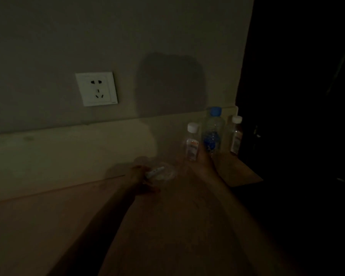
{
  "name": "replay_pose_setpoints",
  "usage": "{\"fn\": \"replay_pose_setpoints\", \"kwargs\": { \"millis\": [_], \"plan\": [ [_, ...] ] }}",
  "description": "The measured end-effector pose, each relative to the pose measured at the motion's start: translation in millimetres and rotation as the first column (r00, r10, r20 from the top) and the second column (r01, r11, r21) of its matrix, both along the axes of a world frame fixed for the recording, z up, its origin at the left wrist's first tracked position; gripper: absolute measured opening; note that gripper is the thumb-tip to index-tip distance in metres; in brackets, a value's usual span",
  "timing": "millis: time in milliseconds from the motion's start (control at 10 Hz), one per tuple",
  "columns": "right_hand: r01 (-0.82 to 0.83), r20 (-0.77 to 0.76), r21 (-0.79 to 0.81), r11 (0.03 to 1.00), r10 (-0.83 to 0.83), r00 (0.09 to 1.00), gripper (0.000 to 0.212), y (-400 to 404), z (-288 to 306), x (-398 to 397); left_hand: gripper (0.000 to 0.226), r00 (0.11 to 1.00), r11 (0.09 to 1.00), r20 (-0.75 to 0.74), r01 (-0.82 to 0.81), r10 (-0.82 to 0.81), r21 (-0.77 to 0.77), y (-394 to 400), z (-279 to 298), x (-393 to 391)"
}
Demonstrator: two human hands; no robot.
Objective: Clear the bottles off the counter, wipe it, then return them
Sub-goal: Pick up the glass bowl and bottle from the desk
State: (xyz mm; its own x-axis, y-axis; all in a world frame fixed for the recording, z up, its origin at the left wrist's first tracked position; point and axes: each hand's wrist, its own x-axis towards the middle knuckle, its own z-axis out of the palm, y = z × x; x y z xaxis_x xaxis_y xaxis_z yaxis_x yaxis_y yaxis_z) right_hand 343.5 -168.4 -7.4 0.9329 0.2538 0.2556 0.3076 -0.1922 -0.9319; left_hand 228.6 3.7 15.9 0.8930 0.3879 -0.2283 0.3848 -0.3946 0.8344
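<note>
The scene is very dark. A clear bottle with a blue cap and blue label [213,132] stands at the far right of the wooden counter [68,216], with my right hand [205,158] wrapped around its lower part. A small white-capped bottle [192,142] stands just left of it, and another white-capped bottle [236,134] stands to its right near the counter's end. My left hand [141,176] grips a small clear object with a white piece [157,173], low over the counter; what it is cannot be made out.
A pale backsplash strip [68,152] runs along the wall behind the counter, with a white wall socket [96,89] above it. The counter's right edge [247,176] drops into deep darkness.
</note>
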Motion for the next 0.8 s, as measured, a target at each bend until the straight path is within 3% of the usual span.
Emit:
{"fn": "replay_pose_setpoints", "kwargs": {
  "millis": [100, 300, 400, 500, 600, 700, 800],
  "plan": [
    [-0.005, 0.000, 0.003, 1.000, 0.005, 1.000, 0.059, 11.1, -2.7, 9.2, 0.059, 0.999, 0.999, 0.002, -0.037, 0.037, -0.020, 1.5, -10.7, 15.6],
    [0.033, 0.056, -0.024, 0.999, -0.031, 0.998, 0.051, 10.7, -13.5, 18.5, 0.105, 0.998, 0.990, -0.059, 0.045, -0.037, 0.136, 0.6, -24.8, 18.1],
    [0.045, -0.017, -0.058, 0.997, -0.046, 0.999, 0.070, 11.7, -23.8, 21.6, 0.103, 0.997, 0.975, -0.058, 0.066, -0.054, 0.214, 0.5, -28.9, 19.9],
    [0.092, -0.080, -0.119, 0.989, -0.101, 0.992, 0.079, 10.1, -31.8, 16.7, 0.109, 0.996, 0.981, -0.015, 0.086, -0.085, 0.172, -2.1, -30.4, 23.1],
    [0.102, -0.137, -0.121, 0.987, -0.118, 0.983, 0.070, 6.9, -35.1, 11.2, 0.099, 0.998, 0.945, -0.002, 0.064, -0.066, 0.320, -0.6, -34.7, 22.4],
    [0.104, -0.161, -0.115, 0.988, -0.122, 0.979, 0.062, 2.2, -32.5, 0.2, 0.100, 0.993, 0.951, 0.055, 0.084, -0.105, 0.298, -3.2, -38.7, 18.4],
    [0.133, -0.175, -0.082, 0.988, -0.146, 0.974, 0.063, -1.9, -32.2, -8.3, 0.049, 0.997, 0.987, 0.073, 0.003, -0.015, 0.162, -0.9, -37.7, 16.2]
  ]
}}
